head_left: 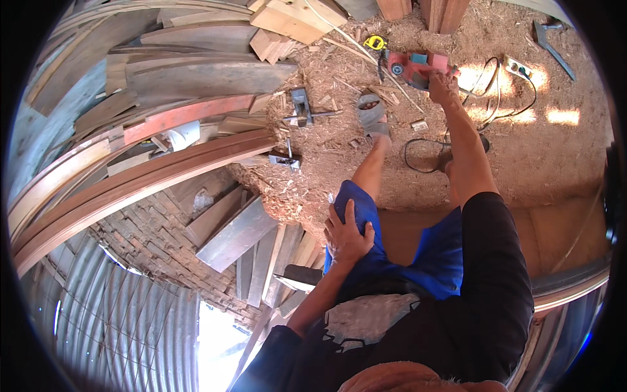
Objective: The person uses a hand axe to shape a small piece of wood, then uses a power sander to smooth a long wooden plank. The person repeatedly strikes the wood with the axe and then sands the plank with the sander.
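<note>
On the shaving-covered floor ahead sits a red electric planer [413, 70] with a teal patch on top. My right hand [444, 87], arm stretched forward, is closed around its rear handle; part of the grip is hidden under my fingers. My left hand [349, 236] rests on my left knee with fingers spread over the blue shorts [361, 196], holding nothing. Just beyond the planer's left end lies a yellow tape measure [375, 42]. Two hand planes, one upper [300, 104] and one lower [285, 159], lie on the shavings to the left.
A power strip [516, 67] with dark looping cords lies right of the planer. Farther right is a dark long-handled tool [554, 51]. Stacked boards [209, 72] and long reddish beams [150, 183] fill the left side. Light wood blocks [297, 19] lie at the back.
</note>
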Demonstrator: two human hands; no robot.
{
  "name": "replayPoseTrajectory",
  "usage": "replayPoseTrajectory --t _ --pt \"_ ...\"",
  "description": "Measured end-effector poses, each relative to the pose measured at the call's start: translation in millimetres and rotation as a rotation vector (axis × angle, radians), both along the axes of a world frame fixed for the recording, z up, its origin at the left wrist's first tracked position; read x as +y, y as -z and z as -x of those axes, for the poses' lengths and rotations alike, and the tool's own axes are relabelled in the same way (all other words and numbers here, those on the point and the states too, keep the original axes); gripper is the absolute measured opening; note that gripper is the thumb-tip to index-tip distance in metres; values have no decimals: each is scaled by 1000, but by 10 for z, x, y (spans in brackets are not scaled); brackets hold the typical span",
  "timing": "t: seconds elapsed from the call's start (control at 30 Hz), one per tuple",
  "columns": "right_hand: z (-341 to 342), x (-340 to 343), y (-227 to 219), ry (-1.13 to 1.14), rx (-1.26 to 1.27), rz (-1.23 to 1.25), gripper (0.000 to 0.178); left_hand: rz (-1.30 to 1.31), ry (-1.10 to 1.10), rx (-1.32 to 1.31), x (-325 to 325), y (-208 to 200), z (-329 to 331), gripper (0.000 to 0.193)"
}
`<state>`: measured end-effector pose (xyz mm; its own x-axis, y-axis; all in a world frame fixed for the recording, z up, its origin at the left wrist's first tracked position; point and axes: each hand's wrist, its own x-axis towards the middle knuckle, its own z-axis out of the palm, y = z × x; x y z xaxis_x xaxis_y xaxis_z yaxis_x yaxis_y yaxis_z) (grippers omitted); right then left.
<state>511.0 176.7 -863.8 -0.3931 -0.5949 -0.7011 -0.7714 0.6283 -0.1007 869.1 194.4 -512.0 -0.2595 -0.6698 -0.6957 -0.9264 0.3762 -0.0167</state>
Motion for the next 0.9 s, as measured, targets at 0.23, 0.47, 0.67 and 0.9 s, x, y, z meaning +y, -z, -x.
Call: replayPoseTrajectory --t 0.23,0.47,0.67,0.9 --pt "-400 466 -1241 523 -253 131 62 -81 130 -9 -203 -234 -15 77" --pt "-1223 1565 -3414 1338 -508 678 13 -390 468 158 -791 -451 -137 64" --pt "-1396 1287 -5339 1843 -536 837 14 -524 776 147 -1105 -922 159 65" --pt "-1785 1362 -5745 1878 -482 1335 30 -667 1106 201 -789 -1146 652 67"
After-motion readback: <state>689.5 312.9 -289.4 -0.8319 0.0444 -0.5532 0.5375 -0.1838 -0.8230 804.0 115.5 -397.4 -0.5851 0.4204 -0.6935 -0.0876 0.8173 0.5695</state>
